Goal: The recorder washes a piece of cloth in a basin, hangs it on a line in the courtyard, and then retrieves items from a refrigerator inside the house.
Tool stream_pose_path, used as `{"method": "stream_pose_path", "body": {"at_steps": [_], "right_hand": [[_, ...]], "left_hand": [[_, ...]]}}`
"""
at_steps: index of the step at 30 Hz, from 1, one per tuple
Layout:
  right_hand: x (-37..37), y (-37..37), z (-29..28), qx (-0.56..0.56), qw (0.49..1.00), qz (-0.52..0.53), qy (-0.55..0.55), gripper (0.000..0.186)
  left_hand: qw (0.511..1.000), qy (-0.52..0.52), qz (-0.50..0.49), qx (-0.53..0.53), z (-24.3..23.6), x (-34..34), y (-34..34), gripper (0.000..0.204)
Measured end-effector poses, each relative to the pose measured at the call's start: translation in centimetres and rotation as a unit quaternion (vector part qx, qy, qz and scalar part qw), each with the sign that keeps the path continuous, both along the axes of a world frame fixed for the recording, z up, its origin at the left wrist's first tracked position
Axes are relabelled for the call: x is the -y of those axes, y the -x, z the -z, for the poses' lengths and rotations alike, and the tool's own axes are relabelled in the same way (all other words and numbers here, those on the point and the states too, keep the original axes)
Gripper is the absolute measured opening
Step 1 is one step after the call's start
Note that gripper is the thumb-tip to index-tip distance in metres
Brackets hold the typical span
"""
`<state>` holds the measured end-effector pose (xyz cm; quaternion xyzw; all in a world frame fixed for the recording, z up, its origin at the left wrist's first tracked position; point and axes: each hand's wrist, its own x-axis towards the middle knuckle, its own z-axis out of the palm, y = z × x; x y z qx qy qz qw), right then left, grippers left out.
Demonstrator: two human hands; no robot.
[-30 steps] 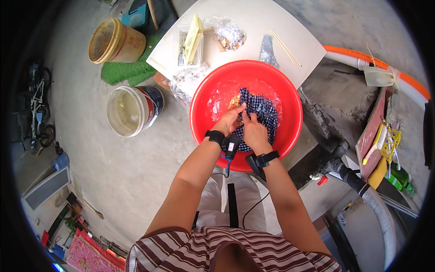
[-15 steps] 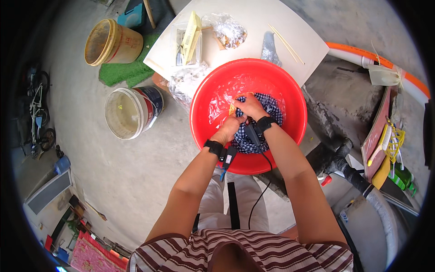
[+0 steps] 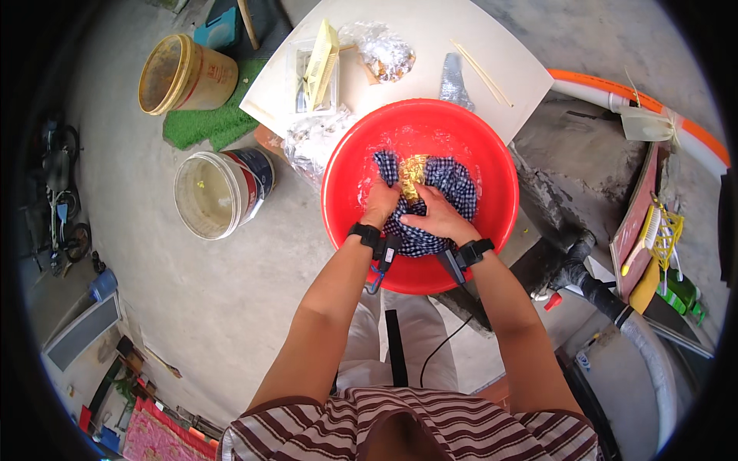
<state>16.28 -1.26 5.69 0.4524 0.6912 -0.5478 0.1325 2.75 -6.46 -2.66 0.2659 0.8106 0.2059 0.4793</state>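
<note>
A black-and-white checked cloth [image 3: 453,184] lies bunched and wet in a wide red basin [image 3: 498,230] with some water. Between its folds shows a shiny gold-yellow patch [image 3: 413,170]; whether it belongs to the cloth I cannot tell. My left hand [image 3: 380,203] grips a fold of the cloth on the basin's left side, and the fold sticks up past the fingers. Just right of the gold patch, my right hand [image 3: 441,217] rests over the cloth with thumb and fingers apart. Each wrist wears a black strap with a small dark device.
Behind the basin stands a pale table [image 3: 423,23] with a clear plastic box [image 3: 314,77], plastic bags, and chopsticks [image 3: 483,73]. Two buckets, one yellowish [image 3: 207,77] and one white [image 3: 207,196], stand left. An orange pipe [image 3: 615,86] and brushes [image 3: 642,242] are at right.
My hands have moved apart, the right one rightward and lower with its fingers spreading. The gold patch and a raised cloth fold at the left now show.
</note>
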Motion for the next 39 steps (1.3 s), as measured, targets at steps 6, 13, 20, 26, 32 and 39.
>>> {"method": "stream_pose_path", "body": {"at_steps": [6, 13, 20, 26, 32, 39], "right_hand": [[6.0, -1.2, -2.9, -0.015, 0.975, 0.098, -0.198, 0.109], [5.3, -0.2, -3.4, -0.175, 0.955, 0.141, -0.195, 0.103], [0.7, -1.1, -13.4, -0.231, 0.926, 0.295, -0.050, 0.049], [0.7, -7.2, -22.5, -0.474, 0.755, 0.441, 0.105, 0.055], [1.0, -7.7, -27.4, -0.568, 0.653, 0.467, 0.184, 0.049], [-0.5, -4.3, -11.2, -0.315, 0.809, 0.494, -0.045, 0.041]], "left_hand": [[0.789, -0.032, -0.326, 0.520, -10.4, -2.3, 1.3, 0.016], [0.638, -0.150, -0.334, 0.677, -32.7, -3.3, 2.4, 0.016], [0.596, -0.338, -0.104, 0.721, -47.2, -4.0, 4.2, 0.022], [0.610, -0.475, -0.038, 0.633, -52.4, -2.5, 9.1, 0.023], [0.749, -0.532, -0.155, 0.363, -45.8, -1.3, 8.8, 0.022], [0.911, -0.369, -0.153, 0.105, -26.6, 0.5, 4.8, 0.020]]}}
